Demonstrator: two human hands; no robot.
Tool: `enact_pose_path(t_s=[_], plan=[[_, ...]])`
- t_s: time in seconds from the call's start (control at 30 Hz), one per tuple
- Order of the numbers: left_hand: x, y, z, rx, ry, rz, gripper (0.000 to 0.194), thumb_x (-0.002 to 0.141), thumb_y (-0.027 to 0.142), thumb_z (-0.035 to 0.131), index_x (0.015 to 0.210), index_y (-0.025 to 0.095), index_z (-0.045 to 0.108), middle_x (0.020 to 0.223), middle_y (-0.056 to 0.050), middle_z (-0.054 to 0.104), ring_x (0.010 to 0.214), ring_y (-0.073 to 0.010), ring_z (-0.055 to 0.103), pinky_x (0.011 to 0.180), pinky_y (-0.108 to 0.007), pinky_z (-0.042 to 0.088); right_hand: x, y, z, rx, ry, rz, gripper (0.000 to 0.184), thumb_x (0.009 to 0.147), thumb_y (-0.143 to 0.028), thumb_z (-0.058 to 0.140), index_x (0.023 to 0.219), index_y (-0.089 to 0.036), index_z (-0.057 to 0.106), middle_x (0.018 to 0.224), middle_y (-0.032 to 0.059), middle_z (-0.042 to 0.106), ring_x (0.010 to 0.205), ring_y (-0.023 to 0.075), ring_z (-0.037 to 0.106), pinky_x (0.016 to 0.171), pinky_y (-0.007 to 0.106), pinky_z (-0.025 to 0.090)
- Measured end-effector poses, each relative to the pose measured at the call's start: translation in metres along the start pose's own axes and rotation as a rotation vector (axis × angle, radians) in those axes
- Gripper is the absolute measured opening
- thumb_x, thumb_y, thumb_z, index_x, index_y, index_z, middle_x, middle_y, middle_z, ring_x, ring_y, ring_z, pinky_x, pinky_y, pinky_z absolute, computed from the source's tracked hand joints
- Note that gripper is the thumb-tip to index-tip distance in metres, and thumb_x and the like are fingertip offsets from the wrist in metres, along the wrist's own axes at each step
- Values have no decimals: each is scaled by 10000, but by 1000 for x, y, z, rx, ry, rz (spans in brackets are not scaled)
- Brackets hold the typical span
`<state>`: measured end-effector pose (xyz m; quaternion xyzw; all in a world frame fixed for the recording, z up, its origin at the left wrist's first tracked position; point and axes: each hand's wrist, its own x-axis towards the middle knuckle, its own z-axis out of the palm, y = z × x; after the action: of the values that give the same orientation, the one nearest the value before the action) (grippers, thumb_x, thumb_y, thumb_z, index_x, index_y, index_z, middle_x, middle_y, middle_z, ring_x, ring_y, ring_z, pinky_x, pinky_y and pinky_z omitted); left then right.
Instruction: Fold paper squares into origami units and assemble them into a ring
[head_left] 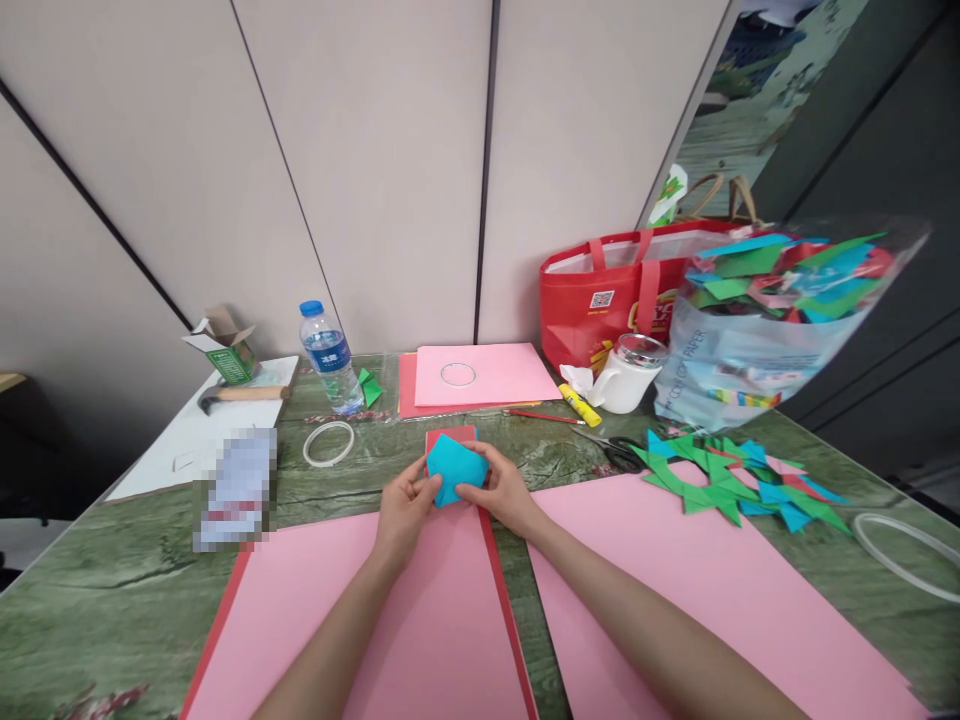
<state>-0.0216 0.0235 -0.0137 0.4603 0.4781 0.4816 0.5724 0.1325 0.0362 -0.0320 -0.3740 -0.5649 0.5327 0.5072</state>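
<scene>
Between my two hands is a folded piece of blue paper (454,468), held up just above the table. My left hand (405,505) pinches its left edge, thumb in front and fingers curled behind. On the other side my right hand (504,488) grips the right edge, its thumb pressed on the lower front. Under and behind the blue paper lies a small red paper stack (442,437). Large pink sheets (330,600) with red edges showing lie below my left forearm, and more pink sheets (645,590) lie under my right forearm.
Folded green, blue and red paper pieces (712,490) lie at right, near black-handled scissors (619,452). Behind stand a white mug (628,378), a stuffed plastic bag (757,350) and a red bag (577,300). At left are a water bottle (330,360), a hammer (244,394) and a white ring (328,444).
</scene>
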Motion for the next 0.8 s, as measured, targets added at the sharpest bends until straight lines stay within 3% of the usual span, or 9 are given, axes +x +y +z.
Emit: enact_pose_path(t_s=[0.13, 0.27, 0.43, 0.63, 0.8], plan=[[-2, 1, 4, -20, -12, 17, 327, 662, 367, 632, 855, 104, 658, 540, 26, 518, 465, -59, 367, 449, -169, 300, 0, 1, 0, 9, -6, -21, 495, 611, -214, 666, 1073, -212, 487, 952, 22, 563, 779, 167, 544, 637, 260, 463], [-5, 5, 6, -53, 3, 4, 258, 623, 377, 656, 626, 121, 626, 497, 40, 460, 470, -67, 365, 458, -177, 308, 0, 2, 0, -28, 10, -20, 500, 610, -207, 659, 1079, -206, 488, 963, 26, 566, 791, 173, 542, 649, 265, 462], [-5, 5, 6, -46, 22, -3, 270, 604, 396, 669, 612, 128, 630, 485, 46, 471, 446, -59, 360, 444, -177, 298, 1, 4, -1, -82, 24, -30, 520, 602, -208, 658, 1091, -200, 482, 962, 33, 571, 795, 180, 545, 657, 272, 463], [-2, 3, 3, 30, 94, 3, 269, 568, 387, 699, 628, 127, 663, 536, 4, 587, 482, -93, 462, 478, -198, 357, -1, 3, -2, -128, 41, -39, 546, 603, -194, 651, 1115, -202, 461, 1012, 36, 560, 819, 178, 544, 686, 278, 452], [-2, 2, 2, 59, 96, -42, 262, 585, 381, 688, 553, 128, 628, 451, 13, 550, 402, -84, 445, 425, -194, 338, -1, 1, -2, -150, 58, 10, 587, 602, -205, 658, 1147, -201, 439, 1026, 42, 557, 805, 177, 547, 677, 284, 452]])
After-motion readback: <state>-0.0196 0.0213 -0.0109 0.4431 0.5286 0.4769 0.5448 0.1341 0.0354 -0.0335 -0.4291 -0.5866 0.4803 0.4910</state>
